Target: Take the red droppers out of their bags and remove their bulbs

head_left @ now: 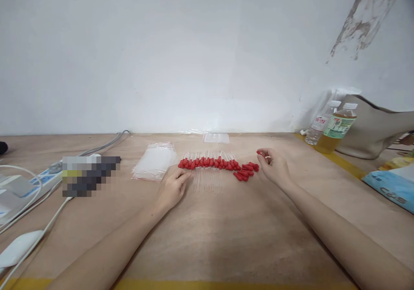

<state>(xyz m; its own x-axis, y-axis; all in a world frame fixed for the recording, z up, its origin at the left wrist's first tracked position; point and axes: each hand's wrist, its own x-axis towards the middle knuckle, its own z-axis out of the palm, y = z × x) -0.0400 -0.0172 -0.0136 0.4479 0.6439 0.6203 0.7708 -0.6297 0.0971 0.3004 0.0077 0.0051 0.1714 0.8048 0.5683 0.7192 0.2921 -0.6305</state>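
A row of red rubber dropper bulbs (207, 162) lies across the middle of the table, with thin clear tubes (207, 182) reaching out in front and behind. My left hand (173, 186) rests at the left end of this row, thumb and fingers drawn together beside the tubes. Whatever is between its fingertips is too small to make out. To the right of the row sits a small heap of loose red bulbs (244, 174). Beyond that heap my right hand (273, 165) is raised a little, pinching one red rubber bulb (258, 152) between thumb and finger.
Left of the row lies a stack of clear plastic bags (155, 161); another small bag (216, 138) is by the wall. Power strips and cables (48, 180) occupy the left side. Two bottles (336, 128), a grey bag (365, 135) and a blue packet (393, 188) stand right.
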